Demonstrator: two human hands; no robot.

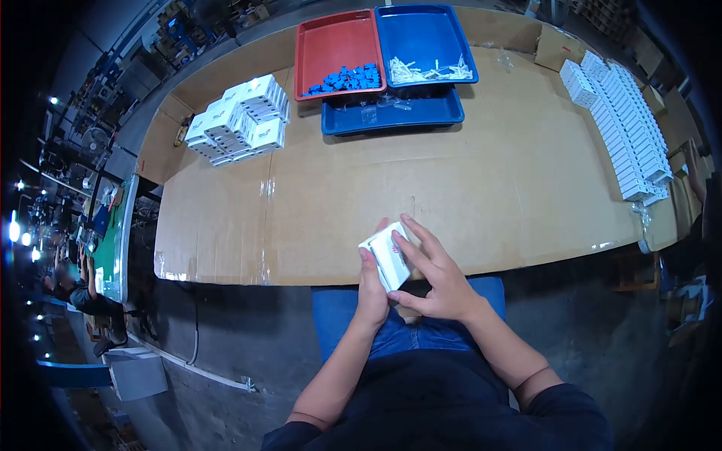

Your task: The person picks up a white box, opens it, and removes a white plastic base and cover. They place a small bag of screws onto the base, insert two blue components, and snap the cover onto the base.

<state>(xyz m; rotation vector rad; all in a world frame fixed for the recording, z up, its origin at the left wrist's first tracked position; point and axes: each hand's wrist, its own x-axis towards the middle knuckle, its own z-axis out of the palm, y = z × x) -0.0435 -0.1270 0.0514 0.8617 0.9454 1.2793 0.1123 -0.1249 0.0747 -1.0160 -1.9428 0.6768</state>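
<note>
The box [388,264] is in the lower middle of the frame, above the near edge of the table [323,195]. Its long axis is steep in the frame and leans: the upper end points to the upper left, the lower end to the lower right. A small red mark is seen on the face turned to the right.

The left hand [371,298] grasps the box from the left, its thumb along the side and fingertips behind the upper end. The right hand [449,287] also grasps it, with fingers spread over the marked face and thumb at the lower end.

At the upper left stands a stack [241,124]; at the upper right are long rows of boxes [624,124]. At the top, a red tray [336,45] holds blue parts [350,79], and beside it a blue tray [425,37] holds white parts [429,71].
</note>
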